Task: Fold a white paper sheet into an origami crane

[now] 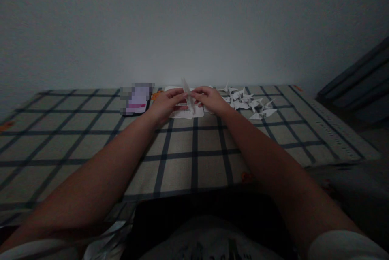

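Note:
A folded piece of white paper point(187, 94) stands on edge between my hands, above flat white sheets point(182, 113) on the table. My left hand point(168, 103) pinches it from the left, thumb and fingers closed on its side. From the right, my right hand point(209, 99) grips the same paper with thumb and fingertips. Just right of my right hand lies a loose pile of folded white paper cranes point(243, 100). The fine folds of the held paper are too dim to make out.
A phone point(138, 100) with a lit, partly blurred screen lies left of my left hand. The table has a checked cloth point(179, 167) and meets a plain wall point(194, 29) at the back. Dark striped fabric point(361, 82) stands at the right.

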Demonstrator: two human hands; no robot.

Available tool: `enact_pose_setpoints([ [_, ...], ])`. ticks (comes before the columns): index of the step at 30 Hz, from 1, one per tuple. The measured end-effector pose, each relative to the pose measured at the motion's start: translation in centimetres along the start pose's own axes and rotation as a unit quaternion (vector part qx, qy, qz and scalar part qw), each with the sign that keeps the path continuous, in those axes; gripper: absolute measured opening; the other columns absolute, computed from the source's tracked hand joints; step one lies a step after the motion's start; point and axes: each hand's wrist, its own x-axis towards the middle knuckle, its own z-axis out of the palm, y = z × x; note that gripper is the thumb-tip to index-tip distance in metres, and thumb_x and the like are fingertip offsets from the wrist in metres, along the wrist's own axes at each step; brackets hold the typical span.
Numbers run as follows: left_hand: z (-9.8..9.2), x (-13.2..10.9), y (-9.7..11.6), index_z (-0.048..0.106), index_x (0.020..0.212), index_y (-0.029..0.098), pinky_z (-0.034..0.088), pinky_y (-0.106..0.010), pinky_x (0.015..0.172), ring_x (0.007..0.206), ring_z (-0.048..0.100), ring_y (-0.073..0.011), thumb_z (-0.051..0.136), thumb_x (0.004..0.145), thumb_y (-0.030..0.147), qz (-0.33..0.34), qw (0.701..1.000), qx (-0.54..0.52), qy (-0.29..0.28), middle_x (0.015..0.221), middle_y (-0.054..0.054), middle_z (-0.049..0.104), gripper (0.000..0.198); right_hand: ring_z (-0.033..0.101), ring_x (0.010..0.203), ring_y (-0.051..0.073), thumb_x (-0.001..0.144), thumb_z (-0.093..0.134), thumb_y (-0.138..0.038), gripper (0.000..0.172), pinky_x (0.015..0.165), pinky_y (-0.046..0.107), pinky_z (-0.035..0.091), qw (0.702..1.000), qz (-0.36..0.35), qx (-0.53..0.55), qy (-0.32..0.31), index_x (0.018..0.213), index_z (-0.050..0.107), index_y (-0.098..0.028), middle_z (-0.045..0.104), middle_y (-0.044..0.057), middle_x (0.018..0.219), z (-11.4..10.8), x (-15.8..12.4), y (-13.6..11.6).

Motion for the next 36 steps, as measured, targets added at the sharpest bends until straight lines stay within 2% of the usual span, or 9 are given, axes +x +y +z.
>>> enact_pose_setpoints([
  [6,-0.2,0.1,-0.2,0.080,0.103,0.018,0.062,-0.032,0.084,0.097,0.073,-0.0207,0.092,0.070,0.039,0.001,1.000,0.022,-0.003,0.115,-0.010,0.078,0.041,0.068,0.076,0.012,0.086,0.081,-0.037,0.026,0.067,0.023,0.056,1.000,-0.017,-0.007,0.002,0.103,0.073,-0.019,0.076,0.005,0.102,0.0,0.1,0.4],
  [10,-0.3,0.2,-0.4,0.079,0.104,0.018,0.062,-0.033,0.085,0.099,0.072,-0.0214,0.090,0.071,0.038,0.005,1.000,0.027,0.005,0.117,-0.011,0.077,0.040,0.067,0.077,0.011,0.088,0.077,-0.033,0.020,0.067,0.022,0.056,1.000,-0.014,0.009,-0.003,0.101,0.073,-0.018,0.076,0.005,0.101,0.0,0.0,0.1],
  [13,-0.2,0.2,-0.3,0.079,0.102,0.017,0.062,-0.033,0.083,0.095,0.071,-0.0202,0.089,0.072,0.038,0.012,1.000,0.021,0.014,0.112,-0.010,0.077,0.038,0.064,0.072,0.011,0.093,0.068,-0.029,0.012,0.065,0.022,0.055,1.000,-0.022,0.013,-0.005,0.088,0.071,-0.018,0.072,0.002,0.088,-0.1,-0.1,0.0],
  [16,-0.1,0.1,-0.1,0.078,0.098,0.017,0.061,-0.029,0.075,0.088,0.070,-0.0181,0.085,0.074,0.036,0.012,0.999,0.016,0.026,0.106,-0.009,0.077,0.032,0.060,0.067,0.011,0.096,0.057,-0.022,0.027,0.064,0.022,0.054,1.000,-0.024,0.007,0.010,0.069,0.060,-0.019,0.061,-0.001,0.069,-0.2,0.1,0.1],
  [19,-0.2,0.4,-0.1,0.077,0.095,0.017,0.058,-0.025,0.067,0.082,0.068,-0.0167,0.081,0.074,0.033,0.009,0.998,0.025,0.058,0.100,-0.007,0.077,0.026,0.057,0.062,0.010,0.095,0.050,-0.016,0.033,0.063,0.021,0.052,0.999,-0.007,0.002,0.043,0.063,0.053,-0.020,0.055,-0.002,0.063,-0.4,0.3,0.2],
  [24,-0.9,0.9,-0.4,0.074,0.090,0.018,0.053,-0.025,0.063,0.073,0.066,-0.0163,0.077,0.077,0.038,0.033,0.990,0.040,0.129,0.087,-0.004,0.074,0.024,0.051,0.058,0.010,0.096,0.054,-0.020,0.036,0.059,0.021,0.044,0.995,0.004,0.002,0.101,0.061,0.052,-0.019,0.052,-0.003,0.059,-0.7,0.4,-0.1],
  [27,-1.4,1.1,-0.5,0.072,0.092,0.018,0.054,-0.028,0.067,0.077,0.068,-0.0181,0.078,0.077,0.041,0.045,0.990,0.031,0.132,0.089,-0.005,0.074,0.028,0.049,0.058,0.009,0.096,0.055,-0.019,0.033,0.058,0.021,0.041,0.992,0.016,0.040,0.120,0.063,0.053,-0.019,0.052,-0.003,0.061,-0.8,0.5,-0.2],
  [32,-1.5,1.4,-0.3,0.068,0.088,0.017,0.057,-0.033,0.076,0.079,0.070,-0.0206,0.080,0.075,0.046,0.047,0.990,0.005,0.130,0.084,-0.007,0.073,0.033,0.057,0.066,0.010,0.096,0.056,-0.021,0.022,0.066,0.023,0.049,0.988,0.045,0.097,0.108,0.074,0.059,-0.019,0.063,0.000,0.073,-0.6,0.8,0.3],
  [36,-1.4,1.5,-0.2,0.068,0.090,0.018,0.058,-0.035,0.078,0.085,0.072,-0.0233,0.079,0.076,0.045,0.045,0.990,0.003,0.133,0.086,-0.007,0.074,0.032,0.059,0.067,0.011,0.096,0.056,-0.023,0.021,0.068,0.024,0.051,0.989,0.043,0.100,0.100,0.075,0.061,-0.019,0.064,0.000,0.074,-0.6,1.0,0.5],
])
